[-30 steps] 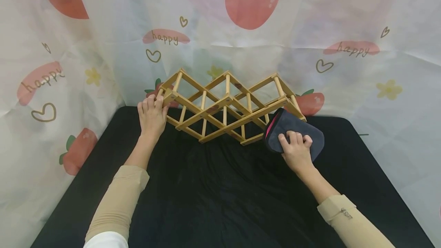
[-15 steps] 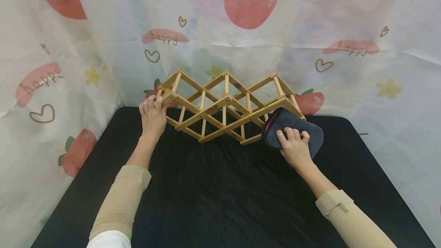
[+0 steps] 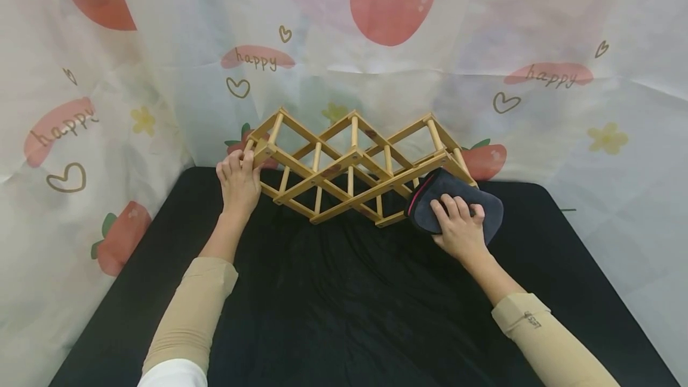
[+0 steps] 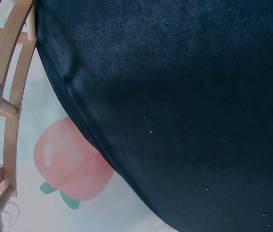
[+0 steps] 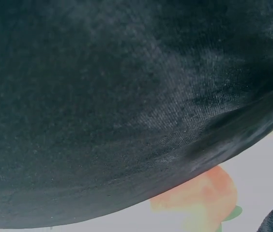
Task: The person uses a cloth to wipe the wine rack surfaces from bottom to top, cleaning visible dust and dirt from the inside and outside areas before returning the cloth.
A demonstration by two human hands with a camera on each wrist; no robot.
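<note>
Hands at both ends: your left hand (image 3: 239,181) has its grip curled round the left end post of the wooden lattice rack (image 3: 355,166), and I read that as bracing, so the frame does not slide or fold while the other end is rubbed. Your right hand (image 3: 459,230) presses the dark grey cloth (image 3: 457,205) against the rack's right end, fingers bent over the fabric and bunching it a little; the grip there looks narrow and full of cloth rather than flat.

Standing at the back of the worktop (image 3: 344,303), the rack sits close to the printed backdrop (image 3: 161,76). It is opened out into a zigzag of pale wooden slats crossing into diamond cells, joined by round dowels, with small dark fasteners at the crossings. The lower edge rests on the black covering, and the top peaks lean slightly away from you. Its wood looks clean and evenly coloured from the head view.

That cloth is a rounded pad with a thin pink line along its left edge. It covers the lowest right corner of the rack, so you cannot see the slats beneath it.

From the left wrist view only a few slats (image 4: 1,96) show at the edge, beside black fabric (image 4: 175,96) and a strawberry print (image 4: 71,164).
</note>
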